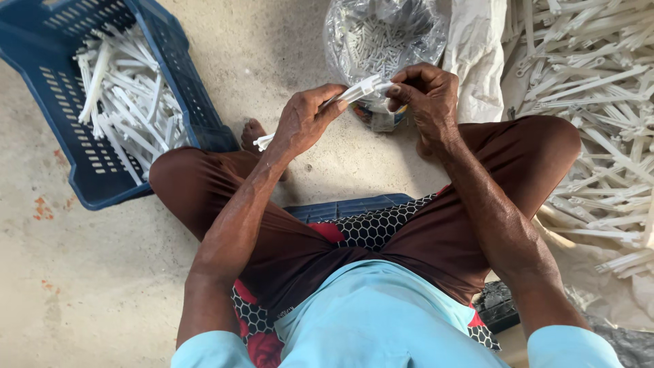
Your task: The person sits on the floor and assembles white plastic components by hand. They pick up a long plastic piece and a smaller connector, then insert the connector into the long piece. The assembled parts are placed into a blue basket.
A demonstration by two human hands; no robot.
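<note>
— White plastic strip (pixel 354 92), see it? Held between both hands, out past the knees, above the concrete floor (pixel 102 272).

— Yes. Left hand (pixel 303 123) has its grip wrapped round the near end; right hand (pixel 426 95) pinches the far tip with fingers pressed together.

— Fitting a small piece on, I'd guess. Next it likely wants dropping in the blue crate (pixel 61 102) far left.

— Or another from the pile (pixel 599 102) on the right. That clear bag (pixel 381 34) holds the small bits.
</note>
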